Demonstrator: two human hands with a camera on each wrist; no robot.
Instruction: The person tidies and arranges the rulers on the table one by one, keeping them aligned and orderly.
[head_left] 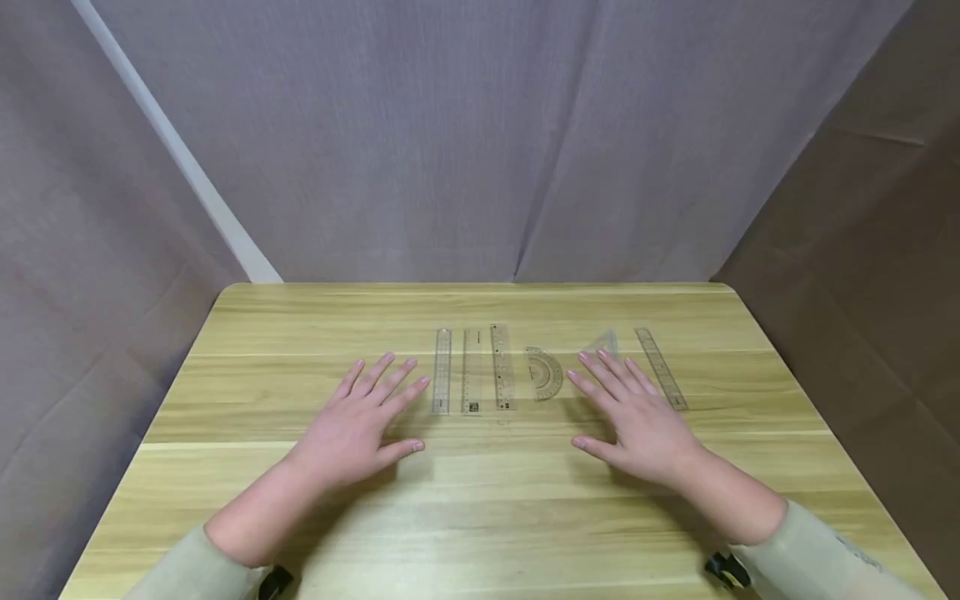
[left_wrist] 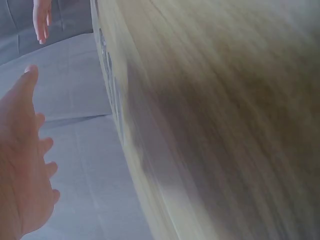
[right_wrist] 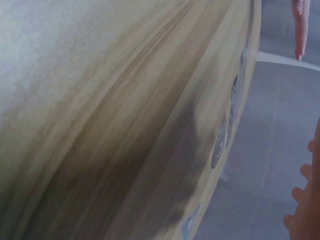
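No readable brand or label anywhere; the printed scale marks on the clear plastic pieces are too small to make out, and one ruler is showing a dark blob at its near end that I can't read.

Both hands are lying flat, palms down, fingers straight and slightly spread, holding nothing. The left hand is sitting on the wooden table just left of the ruler group, fingertips near the leftmost ruler but not touching it as far as I can tell. The right hand is sitting between the protractor and the far-right ruler, its fingers covering the near part of the set square; whether they're actually pressing on it, can't tell. The hands are well apart from each other.

Count, in one row across the table's middle:
- 3 straight rulers side by side: left ruler, middle ruler, third ruler
- 1 semicircular protractor, just right of those
- 1 triangular set square
- 1 more ruler, the angled ruler, lying tilted at the far right

So 4 rulers, 6 pieces total.

Wrist views are blurring badly: only table grain, grey curtain and hand edges.
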